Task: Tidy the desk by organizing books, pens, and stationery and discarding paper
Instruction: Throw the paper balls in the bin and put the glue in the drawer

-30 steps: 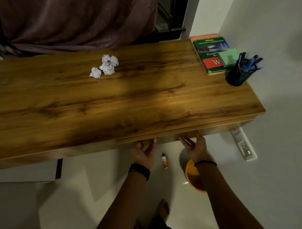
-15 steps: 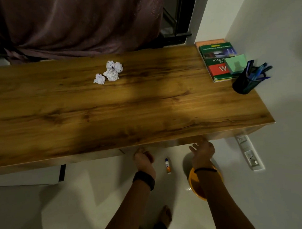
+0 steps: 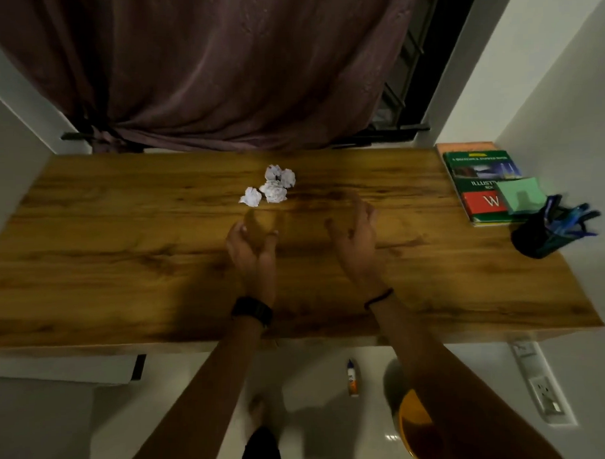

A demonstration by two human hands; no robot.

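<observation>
Several crumpled white paper balls (image 3: pixel 270 188) lie together at the back middle of the wooden desk (image 3: pixel 124 270). My left hand (image 3: pixel 252 250) hovers over the desk just in front of them, fingers curled apart, holding nothing. My right hand (image 3: pixel 358 241) is level with it to the right, fingers spread and empty. A stack of books (image 3: pixel 477 178) with a green sticky pad (image 3: pixel 521 194) on top lies at the right end. In front of the books stands a dark pen holder (image 3: pixel 538 236) full of blue pens.
An orange bin (image 3: pixel 416 424) stands on the floor under the desk's front right, partly behind my right arm. A small glue bottle (image 3: pixel 352 378) lies on the floor beside it. A wall socket strip (image 3: pixel 539 382) is at the right. A curtain (image 3: pixel 237 66) hangs behind the desk.
Both hands have come up from below the desk's front edge and now reach over the desktop toward the paper balls. The view has tilted up.
</observation>
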